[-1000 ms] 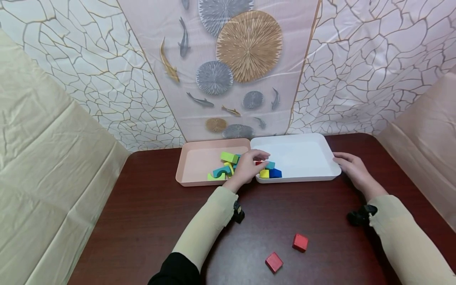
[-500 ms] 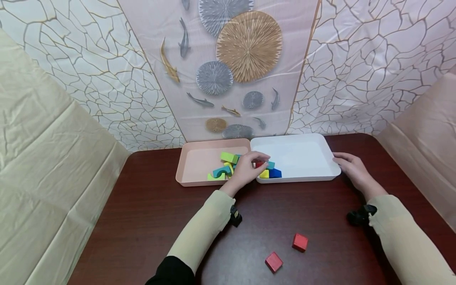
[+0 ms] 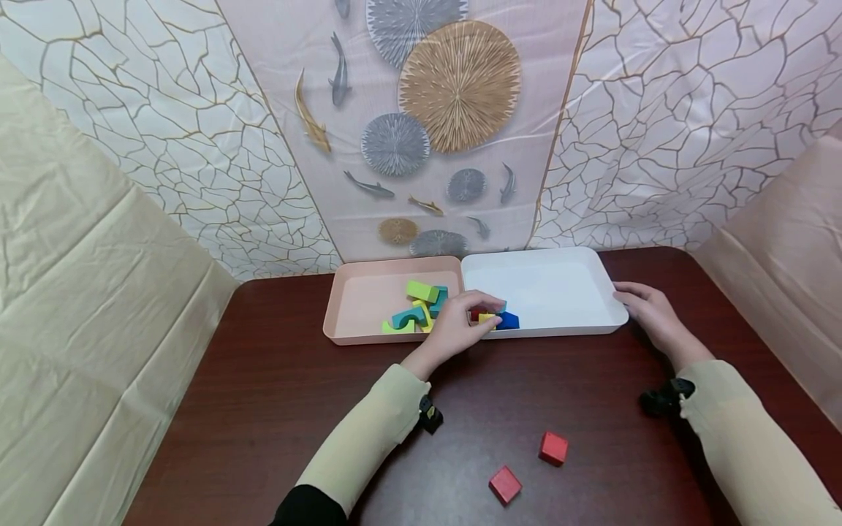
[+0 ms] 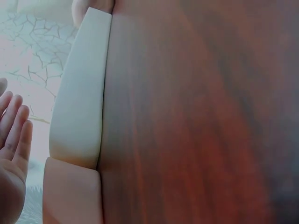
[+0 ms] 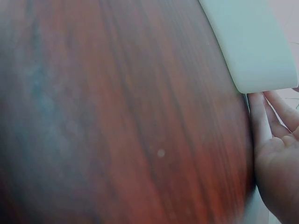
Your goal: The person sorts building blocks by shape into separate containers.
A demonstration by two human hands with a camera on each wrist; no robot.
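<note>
My left hand [image 3: 457,321] is over the left end of the white tray [image 3: 559,292], its fingers and thumb around a small group of blocks. Between them show a red block [image 3: 475,314] and a yellow block [image 3: 486,318], while a blue block [image 3: 509,321] lies just past the thumb. A teal block [image 3: 503,307] is mostly covered. In the left wrist view the fingers [image 4: 21,135] look fairly straight; thumb and blocks are out of sight there. With extended fingers, my right hand [image 3: 654,314] touches the tray's right end, also seen in the right wrist view.
The pink tray [image 3: 358,303] adjoins the white one on the left and holds several green, teal and yellow blocks. Two red cubes [image 3: 554,448] lie on the dark wooden table [image 3: 263,409] near the front. Patterned cloth [image 3: 421,204] hangs behind.
My left hand has shifted slightly toward the front edge of the white tray, and its forearm has swung left. The teal block there is now more covered. My right hand stays at the tray's end.
</note>
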